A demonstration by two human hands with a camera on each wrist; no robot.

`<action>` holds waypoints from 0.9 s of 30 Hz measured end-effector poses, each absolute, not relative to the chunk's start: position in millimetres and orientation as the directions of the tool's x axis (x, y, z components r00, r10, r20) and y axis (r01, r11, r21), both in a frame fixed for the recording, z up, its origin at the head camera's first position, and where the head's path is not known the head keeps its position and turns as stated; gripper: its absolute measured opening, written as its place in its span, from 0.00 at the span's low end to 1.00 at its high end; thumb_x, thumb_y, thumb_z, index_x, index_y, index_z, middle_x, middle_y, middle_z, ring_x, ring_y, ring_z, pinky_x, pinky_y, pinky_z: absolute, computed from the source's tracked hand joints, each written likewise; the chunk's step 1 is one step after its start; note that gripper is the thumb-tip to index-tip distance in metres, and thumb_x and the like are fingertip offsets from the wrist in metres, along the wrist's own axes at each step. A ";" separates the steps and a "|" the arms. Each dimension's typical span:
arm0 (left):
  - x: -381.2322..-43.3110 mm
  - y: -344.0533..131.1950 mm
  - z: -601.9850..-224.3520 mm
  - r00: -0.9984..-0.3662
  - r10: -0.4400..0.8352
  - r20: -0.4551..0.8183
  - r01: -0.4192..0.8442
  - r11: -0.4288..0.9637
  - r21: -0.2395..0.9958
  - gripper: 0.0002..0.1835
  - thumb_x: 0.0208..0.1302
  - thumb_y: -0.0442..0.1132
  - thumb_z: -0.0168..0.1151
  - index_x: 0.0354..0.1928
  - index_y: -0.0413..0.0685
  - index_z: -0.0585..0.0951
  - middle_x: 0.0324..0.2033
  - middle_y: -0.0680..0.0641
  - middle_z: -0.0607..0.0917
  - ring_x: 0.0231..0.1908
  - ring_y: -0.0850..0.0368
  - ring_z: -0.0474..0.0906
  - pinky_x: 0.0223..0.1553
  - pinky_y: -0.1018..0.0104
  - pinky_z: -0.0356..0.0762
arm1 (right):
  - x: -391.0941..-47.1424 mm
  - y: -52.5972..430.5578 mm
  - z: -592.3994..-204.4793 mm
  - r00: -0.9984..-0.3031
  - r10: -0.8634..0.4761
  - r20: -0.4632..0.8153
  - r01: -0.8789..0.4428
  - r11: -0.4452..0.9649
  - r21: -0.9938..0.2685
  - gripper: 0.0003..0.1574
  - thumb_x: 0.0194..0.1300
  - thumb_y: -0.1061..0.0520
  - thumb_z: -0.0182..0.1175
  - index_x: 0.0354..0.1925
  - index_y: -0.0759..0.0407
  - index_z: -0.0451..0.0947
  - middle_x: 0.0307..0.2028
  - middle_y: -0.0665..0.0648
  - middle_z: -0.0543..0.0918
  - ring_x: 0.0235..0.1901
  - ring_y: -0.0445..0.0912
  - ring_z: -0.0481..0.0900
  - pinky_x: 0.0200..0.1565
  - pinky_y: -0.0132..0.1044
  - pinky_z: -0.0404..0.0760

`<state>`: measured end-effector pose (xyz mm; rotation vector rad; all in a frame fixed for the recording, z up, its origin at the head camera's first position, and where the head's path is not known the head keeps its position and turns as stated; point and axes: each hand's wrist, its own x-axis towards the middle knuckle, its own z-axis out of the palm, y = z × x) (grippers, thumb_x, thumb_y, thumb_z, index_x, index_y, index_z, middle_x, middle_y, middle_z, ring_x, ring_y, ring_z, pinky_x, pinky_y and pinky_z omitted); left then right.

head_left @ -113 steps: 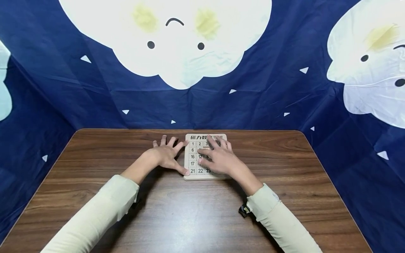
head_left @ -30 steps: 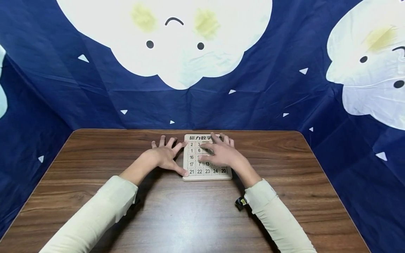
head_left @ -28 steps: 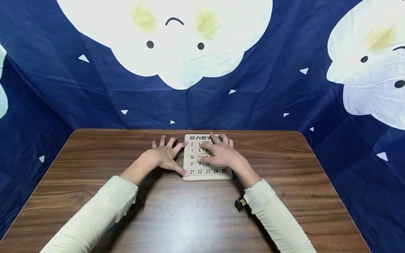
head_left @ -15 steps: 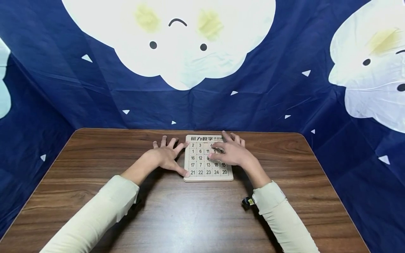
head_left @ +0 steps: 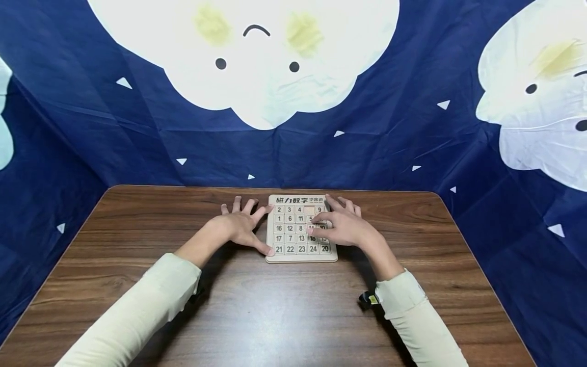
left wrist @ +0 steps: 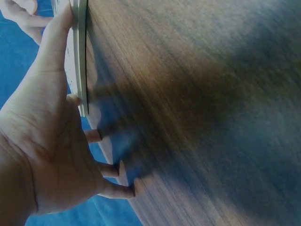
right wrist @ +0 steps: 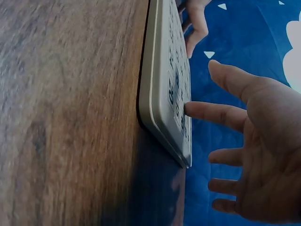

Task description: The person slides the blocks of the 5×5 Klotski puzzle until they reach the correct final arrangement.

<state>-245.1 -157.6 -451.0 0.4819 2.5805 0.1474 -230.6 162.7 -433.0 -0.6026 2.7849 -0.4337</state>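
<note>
A pale number sliding puzzle (head_left: 290, 257) lies flat near the table's far edge. Its top row reads 2, 3, 4, then a bare slot (head_left: 310, 209), then 9. Thumb and index finger of my left hand (head_left: 235, 227) touch the board's left side, the thumb at the near corner; the other fingers are spread straight, as the left wrist view shows too. My right hand (head_left: 346, 227) is over the board's right side and hides some tiles. Its index fingertip (right wrist: 190, 109) touches the tiles around number 5, while the thumb (right wrist: 221, 73) appears raised off the board.
The puzzle stands on a brown wood-grain table (head_left: 266, 316). Behind and beside it hangs a dark blue cloth (head_left: 202, 145) printed with white clouds and small triangles. A small black device (head_left: 368, 299) sits at the right sleeve's cuff.
Tile 4 has slid one place left, so the bare slot is now fourth in the top row. Earlier, 1, 2, 3 led that row. My right hand has moved right; my left stays put.
</note>
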 end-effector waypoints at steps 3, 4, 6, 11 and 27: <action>-244.6 -158.0 -449.3 -0.810 0.364 -0.461 0.308 0.931 0.194 0.78 0.50 0.88 0.73 0.94 0.70 0.42 0.91 0.31 0.42 0.86 0.12 0.27 0.78 0.06 0.36 | -233.1 162.6 -435.2 -0.885 -0.420 -0.203 -0.340 0.879 -0.333 0.36 0.77 0.24 0.62 0.72 0.35 0.86 0.92 0.66 0.51 0.88 0.75 0.48 0.81 0.80 0.50; -244.3 -158.1 -448.9 -0.810 0.364 -0.460 0.307 0.931 0.196 0.78 0.50 0.88 0.73 0.94 0.71 0.42 0.91 0.31 0.42 0.86 0.12 0.27 0.78 0.06 0.36 | -234.0 162.7 -436.2 -0.888 -0.412 -0.204 -0.332 0.882 -0.334 0.36 0.77 0.24 0.62 0.74 0.34 0.84 0.92 0.66 0.51 0.88 0.75 0.48 0.81 0.79 0.51; -243.7 -158.1 -448.3 -0.812 0.365 -0.455 0.307 0.931 0.200 0.78 0.50 0.88 0.74 0.94 0.71 0.43 0.91 0.31 0.42 0.87 0.12 0.27 0.78 0.07 0.36 | -235.6 163.3 -439.0 -0.894 -0.400 -0.201 -0.319 0.884 -0.342 0.38 0.77 0.25 0.63 0.77 0.34 0.81 0.92 0.66 0.49 0.88 0.75 0.47 0.81 0.79 0.51; -242.7 -158.7 -448.4 -0.814 0.373 -0.446 0.312 0.928 0.206 0.77 0.49 0.88 0.73 0.94 0.72 0.43 0.91 0.30 0.44 0.87 0.12 0.28 0.78 0.06 0.37 | -234.3 172.1 -447.9 -0.890 -0.429 -0.153 -0.344 0.853 -0.393 0.40 0.78 0.27 0.63 0.81 0.33 0.76 0.92 0.68 0.49 0.87 0.77 0.49 0.79 0.81 0.52; -243.6 -160.9 -449.5 -0.830 0.393 -0.396 0.330 0.918 0.221 0.77 0.46 0.88 0.76 0.93 0.73 0.49 0.91 0.32 0.50 0.87 0.12 0.34 0.76 0.05 0.44 | -215.3 184.8 -456.8 -0.860 -0.502 -0.096 -0.445 0.827 -0.343 0.39 0.82 0.28 0.58 0.83 0.33 0.74 0.90 0.70 0.55 0.86 0.77 0.54 0.80 0.79 0.56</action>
